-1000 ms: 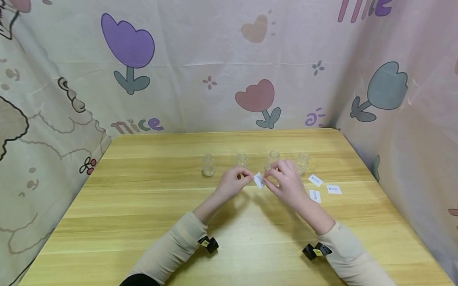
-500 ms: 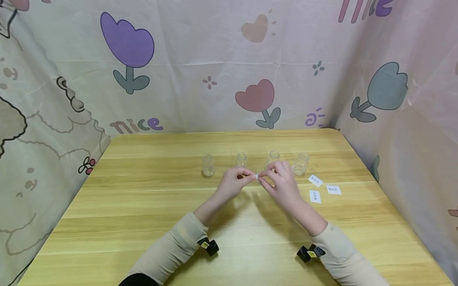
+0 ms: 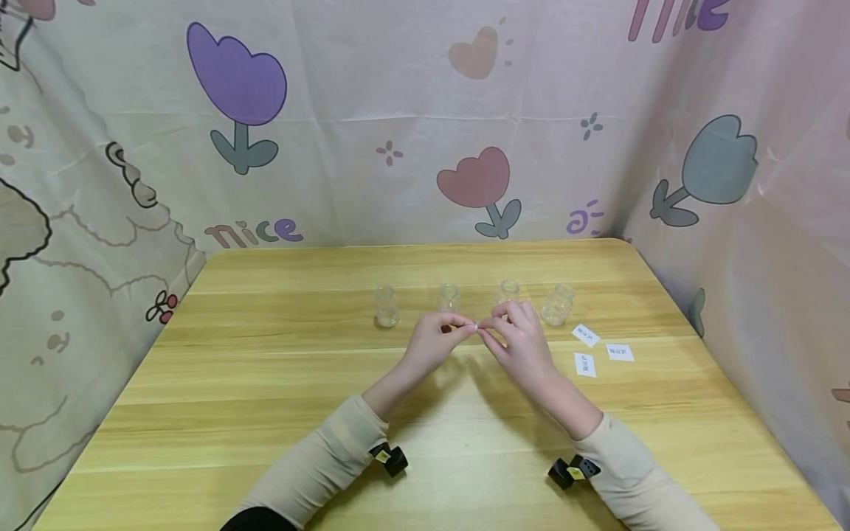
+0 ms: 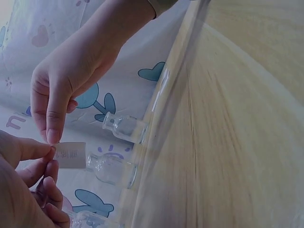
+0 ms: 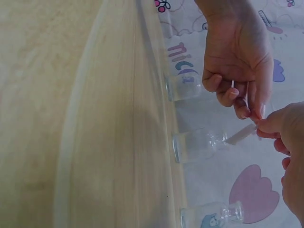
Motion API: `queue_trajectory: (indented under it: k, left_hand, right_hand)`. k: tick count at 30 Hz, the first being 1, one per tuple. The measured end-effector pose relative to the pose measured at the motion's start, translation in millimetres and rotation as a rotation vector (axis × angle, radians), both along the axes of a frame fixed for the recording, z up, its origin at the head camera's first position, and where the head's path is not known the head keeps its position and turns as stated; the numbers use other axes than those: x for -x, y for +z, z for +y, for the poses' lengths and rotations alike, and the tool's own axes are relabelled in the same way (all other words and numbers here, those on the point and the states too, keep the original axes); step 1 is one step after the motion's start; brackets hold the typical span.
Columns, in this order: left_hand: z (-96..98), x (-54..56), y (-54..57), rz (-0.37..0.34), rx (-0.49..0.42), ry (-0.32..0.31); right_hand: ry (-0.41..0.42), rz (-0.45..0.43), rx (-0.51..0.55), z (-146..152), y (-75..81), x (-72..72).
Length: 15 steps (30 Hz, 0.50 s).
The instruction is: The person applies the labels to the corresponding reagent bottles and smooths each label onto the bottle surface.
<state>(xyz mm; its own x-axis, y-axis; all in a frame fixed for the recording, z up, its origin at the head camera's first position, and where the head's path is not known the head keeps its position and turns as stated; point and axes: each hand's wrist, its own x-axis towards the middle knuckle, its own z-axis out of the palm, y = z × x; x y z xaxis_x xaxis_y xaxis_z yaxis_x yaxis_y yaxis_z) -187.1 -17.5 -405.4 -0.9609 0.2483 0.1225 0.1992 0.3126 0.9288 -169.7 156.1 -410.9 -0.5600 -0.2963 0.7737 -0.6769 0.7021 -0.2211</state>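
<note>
A small white paper label (image 4: 73,156) with printed characters is held above the table between both hands. My left hand (image 3: 432,339) pinches one edge of it between thumb and forefinger. From the other side my right hand (image 3: 524,343) pinches it too, and the fingertips of both hands meet at its top. In the head view the label is almost edge-on and mostly hidden by fingers; in the right wrist view it hangs as a thin tilted strip. Three more printed labels, among them one label (image 3: 620,352), lie on the table right of my right hand.
Several clear glass bottles stand in a row beyond the hands, from a leftmost bottle (image 3: 387,306) to a rightmost bottle (image 3: 558,304). They rest on a wooden table (image 3: 265,369). A patterned curtain (image 3: 358,88) hangs behind and along the sides.
My right hand has shifted left toward my left hand, bringing the fingertips together. The label has turned from showing its face to nearly edge-on in the head view.
</note>
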Motion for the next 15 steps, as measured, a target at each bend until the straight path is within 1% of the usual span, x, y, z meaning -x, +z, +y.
queue_trajectory:
  k: [7, 15]
  left_hand:
    - [2.0, -1.4, -0.1, 0.075, 0.059, 0.019]
    - [3.4, -1.8, -2.0, 0.164, 0.133, 0.019]
  right_hand:
    - [-0.013, 0.015, -0.012, 0.0, -0.6, -0.3]
    - [-0.015, 0.015, -0.031, -0.1, 1.2, -2.2]
